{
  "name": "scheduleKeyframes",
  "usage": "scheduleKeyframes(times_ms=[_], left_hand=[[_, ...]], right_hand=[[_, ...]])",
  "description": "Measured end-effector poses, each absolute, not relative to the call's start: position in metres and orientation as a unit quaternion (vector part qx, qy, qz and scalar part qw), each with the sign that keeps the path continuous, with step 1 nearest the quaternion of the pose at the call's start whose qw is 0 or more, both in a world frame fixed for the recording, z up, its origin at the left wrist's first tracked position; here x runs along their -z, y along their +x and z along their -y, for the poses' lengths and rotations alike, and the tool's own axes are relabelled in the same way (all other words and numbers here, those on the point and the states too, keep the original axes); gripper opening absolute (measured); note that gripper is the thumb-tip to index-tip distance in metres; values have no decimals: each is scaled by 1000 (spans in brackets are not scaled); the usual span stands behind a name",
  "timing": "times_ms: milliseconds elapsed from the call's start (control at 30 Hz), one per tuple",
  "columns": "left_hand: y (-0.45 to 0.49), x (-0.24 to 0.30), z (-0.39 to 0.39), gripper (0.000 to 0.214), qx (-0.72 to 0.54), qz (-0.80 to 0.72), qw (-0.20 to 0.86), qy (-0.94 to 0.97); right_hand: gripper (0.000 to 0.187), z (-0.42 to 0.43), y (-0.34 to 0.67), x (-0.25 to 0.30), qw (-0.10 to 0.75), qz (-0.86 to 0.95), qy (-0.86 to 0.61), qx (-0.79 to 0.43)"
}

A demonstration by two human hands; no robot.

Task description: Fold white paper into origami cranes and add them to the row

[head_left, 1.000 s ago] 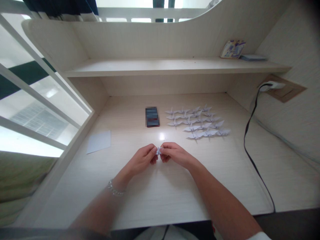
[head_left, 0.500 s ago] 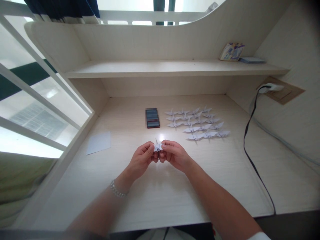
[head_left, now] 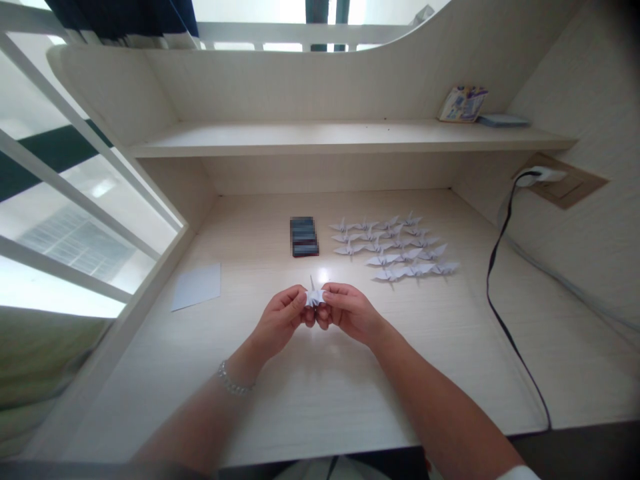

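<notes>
Here at the centre of the action is a small folded paper crane (head_left: 315, 299), its thin spike pointing up to twelve o'clock! The left hand (head_left: 281, 315) has its nine o'clock side, fingers closed in a pinch; the right hand (head_left: 351, 312) matches that at three o'clock, fingers nipped shut on the paper. Out at two o'clock on the table (head_left: 320, 400), rows of white cranes (head_left: 421, 269)! A dark, pixelated rectangle (head_left: 304, 237) lies near twelve, and a white sheet (head_left: 197, 287) sits well apart at nine.
</notes>
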State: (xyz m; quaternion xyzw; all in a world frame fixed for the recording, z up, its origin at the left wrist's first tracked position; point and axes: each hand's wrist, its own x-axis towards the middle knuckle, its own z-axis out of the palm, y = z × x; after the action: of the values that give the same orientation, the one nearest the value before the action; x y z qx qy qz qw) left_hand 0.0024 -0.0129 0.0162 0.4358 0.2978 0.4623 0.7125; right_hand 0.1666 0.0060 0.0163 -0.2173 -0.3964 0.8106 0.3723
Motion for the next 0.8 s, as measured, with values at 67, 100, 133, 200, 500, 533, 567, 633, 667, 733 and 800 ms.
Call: scheduleKeyframes(times_ms=[67, 100, 133, 200, 500, 533, 567, 633, 667, 733, 800], left_hand=[[0, -14, 10, 23, -460, -340, 677, 464], [-2, -13, 9, 23, -455, -360, 661, 476], [-3, -12, 8, 23, -447, -375, 650, 487], [-4, -11, 7, 24, -428, -397, 641, 499], [-1, -16, 9, 23, -417, -363, 709, 437], [0, -17, 10, 23, -423, -350, 721, 423], [2, -19, 12, 23, -431, -337, 729, 412], [5, -20, 14, 22, -445, -316, 739, 395], [7, -21, 15, 22, -451, -308, 743, 387], [9, -22, 17, 22, -460, -298, 748, 374], [11, -22, 18, 21, -467, -294, 750, 365]], right_hand=[[19, -8, 168, -16, 362, 420, -258, -791], [20, -9, 169, -15, 355, 434, -279, -780], [22, -10, 169, -14, 346, 449, -298, -768], [23, -11, 170, -13, 331, 467, -322, -754], [24, -10, 168, -13, 355, 425, -276, -786], [23, -10, 168, -13, 362, 410, -263, -795], [23, -9, 167, -13, 368, 398, -250, -802], [21, -8, 166, -14, 380, 380, -229, -812], [21, -8, 165, -13, 384, 374, -220, -815], [21, -7, 164, -12, 391, 367, -210, -818], [21, -7, 163, -11, 397, 361, -205, -818]])
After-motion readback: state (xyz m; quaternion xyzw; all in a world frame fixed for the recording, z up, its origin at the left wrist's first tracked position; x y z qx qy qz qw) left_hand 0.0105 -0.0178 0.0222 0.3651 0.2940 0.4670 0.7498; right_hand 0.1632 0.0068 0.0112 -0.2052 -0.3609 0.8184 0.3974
